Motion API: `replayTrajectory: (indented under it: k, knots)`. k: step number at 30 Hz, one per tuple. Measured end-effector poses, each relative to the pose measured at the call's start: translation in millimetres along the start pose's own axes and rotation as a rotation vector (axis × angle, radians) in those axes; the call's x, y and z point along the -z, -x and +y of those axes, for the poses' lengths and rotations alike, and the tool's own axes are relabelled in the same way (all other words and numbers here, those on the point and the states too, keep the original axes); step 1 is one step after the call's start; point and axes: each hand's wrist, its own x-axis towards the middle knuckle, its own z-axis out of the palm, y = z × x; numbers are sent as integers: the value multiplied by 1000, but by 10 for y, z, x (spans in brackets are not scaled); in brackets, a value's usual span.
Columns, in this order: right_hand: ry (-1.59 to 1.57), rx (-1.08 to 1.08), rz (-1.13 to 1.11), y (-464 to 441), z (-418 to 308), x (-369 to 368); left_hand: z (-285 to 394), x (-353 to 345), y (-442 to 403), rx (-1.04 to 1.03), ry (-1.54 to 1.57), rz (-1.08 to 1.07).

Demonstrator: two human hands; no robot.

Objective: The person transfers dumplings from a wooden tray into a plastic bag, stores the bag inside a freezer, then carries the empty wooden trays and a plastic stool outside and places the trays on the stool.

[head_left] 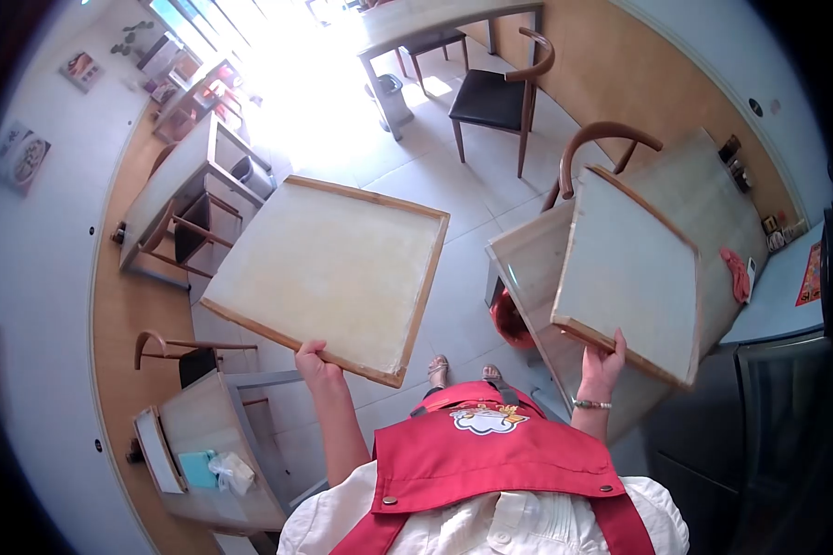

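My left hand (pixel 320 367) grips the lower wooden edge of a square wood-framed tray (pixel 333 268) with a flat cream surface. The tray is held out in front of me to the left, with nothing lying on it. My right hand (pixel 603 367) is closed on the lower frame of a second wood-framed tray (pixel 627 277), whose surface is pale and greyish. This one is tilted more steeply and is over the table on the right. Parts of my fingers are hidden behind both frames.
Below the right tray is a wooden table (pixel 528 250), with a red cloth (pixel 736 275) farther along it. A dark cabinet (pixel 787 416) stands at the lower right. Chairs (pixel 495 97) and tables line both walls. A plastic bag (pixel 231 472) sits on the left table (pixel 213 506).
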Motion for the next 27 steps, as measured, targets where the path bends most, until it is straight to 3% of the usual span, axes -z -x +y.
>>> replayTrajectory:
  k: [3, 5, 6, 7, 9, 11, 12, 14, 17, 19, 20, 21, 23, 27]
  knots:
    - [-22, 94, 70, -70, -37, 126, 39, -90, 153, -115, -61, 26]
    - [-60, 115, -29, -102, 40, 156, 95, -96, 148, -96, -115, 50]
    - [-59, 55, -81, -195, 65, 273, 110, -91, 150, -72, -162, 55]
    - [-43, 66, -36, -366, 175, 503, 130, -119, 247, -55, -187, 47]
    - [-63, -14, 147, -270, 422, 274, 163, -48, 155, -25, -213, 32]
    - [-36, -188, -20, -589, 684, 480, 113, -11, 57, -13, -227, 25]
    - [169, -467, 125, -496, 687, 308, 106, -57, 101, -18, -236, 18]
    - [665, -596, -203, -346, 761, 92, 128, -120, 144, -19, -244, 9]
    - [1021, -464, -497, -29, 370, -530, 76, -202, 197, 8, -251, 9]
    - [1433, 324, -628, -353, -178, -708, 35, -206, 234, 18, -241, 25]
    - [1513, 594, -531, -699, -511, -725, 15, -228, 292, 23, -257, 21]
    - [1791, 679, -353, -1059, -901, -750, 10, -247, 352, 25, -263, 21]
    - [1963, 777, -93, -2112, -1577, -390, -17, -238, 409, 28, -248, 18]
    - [2361, 758, 93, -2832, -2198, -418, 98, -164, 391, -41, -166, 9]
